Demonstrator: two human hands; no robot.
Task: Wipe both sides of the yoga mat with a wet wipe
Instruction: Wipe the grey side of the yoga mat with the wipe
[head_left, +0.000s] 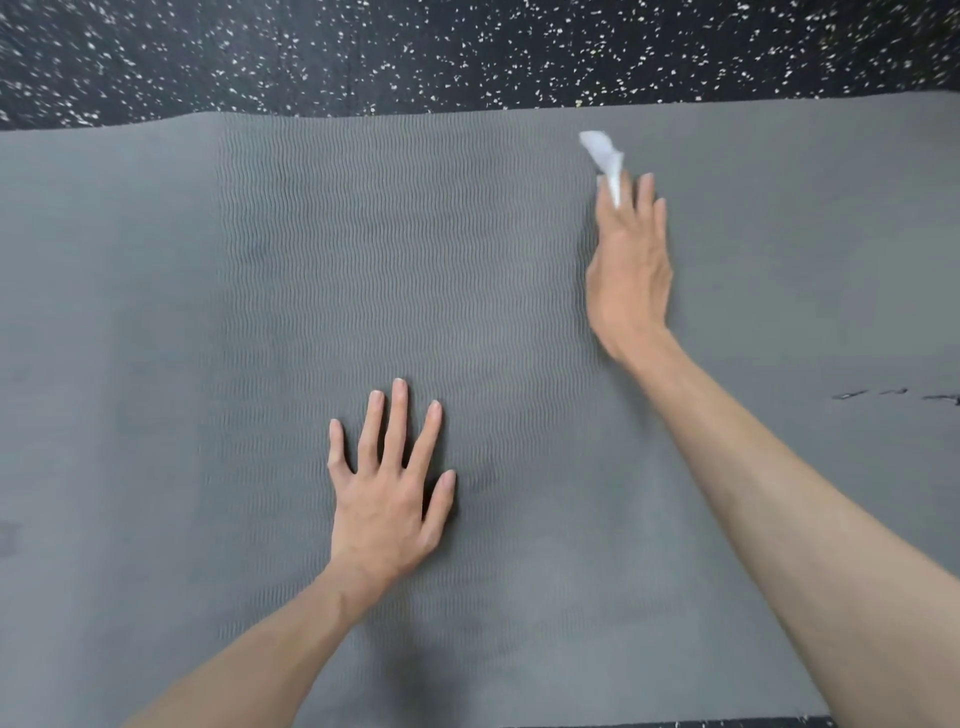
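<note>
A grey yoga mat (208, 312) with a fine wavy ribbed texture lies flat and fills most of the view. My left hand (389, 488) rests palm down on it near the lower middle, fingers spread and straight. My right hand (628, 260) reaches toward the mat's far edge at the upper right, fingers extended over the mat. A white wet wipe (605, 153) sticks out between and past its fingertips, held against the mat surface.
Black rubber flooring with white speckles (467, 52) runs beyond the mat's far edge. A strip of the same floor shows at the bottom right. Small dark marks (893, 396) sit on the mat at the right.
</note>
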